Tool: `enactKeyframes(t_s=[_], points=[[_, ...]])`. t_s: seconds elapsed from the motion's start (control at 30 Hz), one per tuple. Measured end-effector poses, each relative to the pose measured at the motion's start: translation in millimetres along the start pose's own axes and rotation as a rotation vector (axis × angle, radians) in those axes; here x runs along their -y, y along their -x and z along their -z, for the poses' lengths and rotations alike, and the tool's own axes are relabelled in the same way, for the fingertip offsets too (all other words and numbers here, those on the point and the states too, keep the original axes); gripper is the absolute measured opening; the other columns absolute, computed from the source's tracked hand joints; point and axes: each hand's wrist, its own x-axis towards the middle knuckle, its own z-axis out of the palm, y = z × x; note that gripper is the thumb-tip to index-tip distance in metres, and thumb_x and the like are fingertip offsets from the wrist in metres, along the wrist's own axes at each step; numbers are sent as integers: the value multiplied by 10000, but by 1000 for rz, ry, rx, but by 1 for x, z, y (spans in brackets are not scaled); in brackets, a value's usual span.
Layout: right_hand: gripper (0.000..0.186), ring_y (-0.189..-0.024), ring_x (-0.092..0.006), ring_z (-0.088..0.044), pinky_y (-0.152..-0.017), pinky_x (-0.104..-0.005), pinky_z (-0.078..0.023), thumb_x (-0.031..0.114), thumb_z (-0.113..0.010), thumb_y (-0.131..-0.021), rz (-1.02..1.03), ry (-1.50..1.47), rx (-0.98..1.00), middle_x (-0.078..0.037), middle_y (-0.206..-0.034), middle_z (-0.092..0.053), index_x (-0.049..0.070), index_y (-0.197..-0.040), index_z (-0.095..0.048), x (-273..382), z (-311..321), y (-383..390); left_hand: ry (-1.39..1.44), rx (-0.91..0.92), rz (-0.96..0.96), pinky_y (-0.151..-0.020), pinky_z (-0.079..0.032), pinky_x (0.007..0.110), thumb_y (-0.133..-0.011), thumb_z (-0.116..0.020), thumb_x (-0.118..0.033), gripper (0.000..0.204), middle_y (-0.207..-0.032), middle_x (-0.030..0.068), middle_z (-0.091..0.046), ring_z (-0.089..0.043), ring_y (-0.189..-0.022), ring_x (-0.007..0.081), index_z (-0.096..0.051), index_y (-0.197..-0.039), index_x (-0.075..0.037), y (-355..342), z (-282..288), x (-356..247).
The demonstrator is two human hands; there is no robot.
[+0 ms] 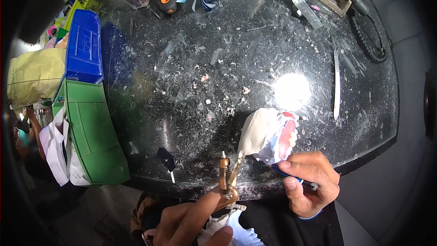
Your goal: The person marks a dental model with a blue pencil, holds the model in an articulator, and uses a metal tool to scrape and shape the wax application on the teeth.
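Pinched between thumb and fingers, a blue-and-black pen-shaped instrument [309,185] sits in the right hand [316,183] at 4 o'clock from the bench's middle, beside the rim of the upper dental cast [259,131]. Toward 7 o'clock, the left hand [180,224] grips the brass-coloured articulator [225,175] and the lower dental cast [235,228], which hangs at 6 o'clock.

The upper cast is mounted on its plaster, and a pink, wax-like layer [287,140] is in place along it; the articulator stands open, the casts apart. Work on that pink layer seems under way, but how much remains cannot be judged.

Hidden behind the cast's edge is the instrument's far end, so contact is uncertain. Glare whitens the teeth, and fingers and the lower frame edge cut off the lower cast.
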Motion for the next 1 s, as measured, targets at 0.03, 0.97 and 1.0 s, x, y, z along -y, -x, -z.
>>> enactKeyframes(t_s=[0.03,0.97,1.0], points=[[197,-845,-265,-667,-807,-366,-569,-39,-682,-760,-1,11,0,-191,-912,-640,-69,-950,-638,1,0,1,0,-1,-46,-553,-463,271,-920,-560,-234,229,-930,248,-651,-601,-715,255,-497,-1048,-55,0,0,0],[133,-887,-279,-663,-762,-324,-556,-45,-626,-789,-26,18,-6,-190,-923,-640,-56,-922,-624,-3,-1,1,-52,-117,111,-515,-423,231,-884,-602,-158,131,-880,160,-687,-585,-671,202,-571,-1011,-146,-1,-14,-14],[132,-886,-280,-663,-765,-324,-555,-47,-627,-789,-21,14,-23,-191,-920,-639,-58,-920,-623,-2,-1,1,-53,-120,108,-515,-423,231,-884,-602,-158,131,-880,160,-687,-585,-671,202,-571,-1011,-146,-1,-13,-15]])
